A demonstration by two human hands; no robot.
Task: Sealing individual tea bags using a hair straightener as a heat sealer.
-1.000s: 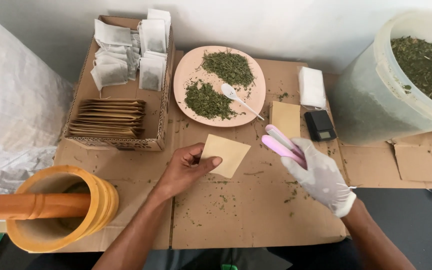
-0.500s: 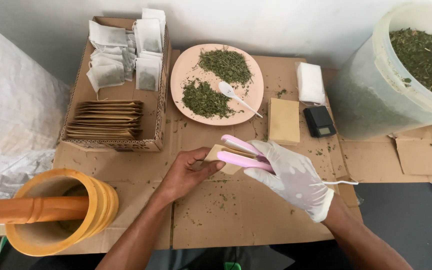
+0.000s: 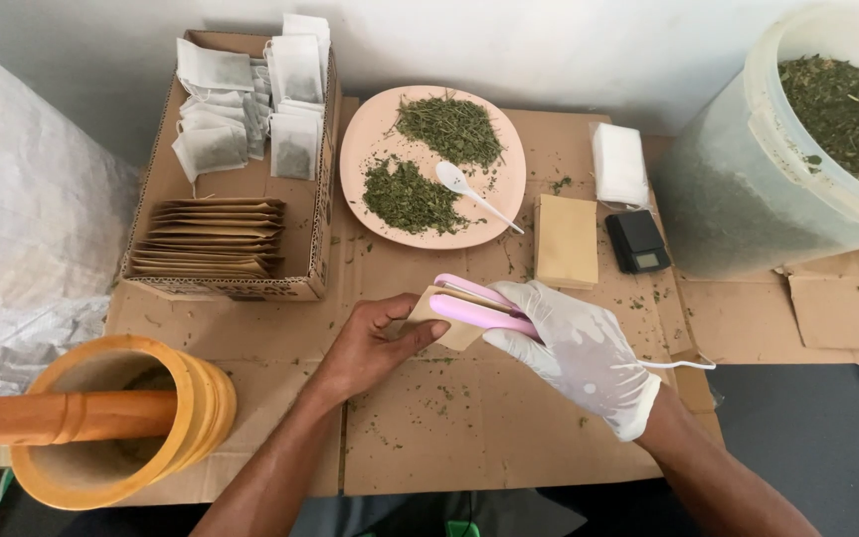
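Since the earlier frames, the right hand (image 3: 574, 343), in a white glove, has carried the pink clamp tool (image 3: 474, 306) leftward from beside the black scale (image 3: 636, 242) onto the tan paper envelope (image 3: 449, 316). Its fingers are closed around the tool's handle, and the tool's two arms sit over the envelope's upper edge. Left hand (image 3: 370, 343), bare, pinches the same envelope at its left side, thumb on top. Envelope lies low over the cardboard sheet (image 3: 489, 428), just below the pink plate (image 3: 370, 129) bearing two heaps of dried herb and a white spoon (image 3: 471, 193). Stack of tan envelopes (image 3: 565, 241) rests beside the scale.
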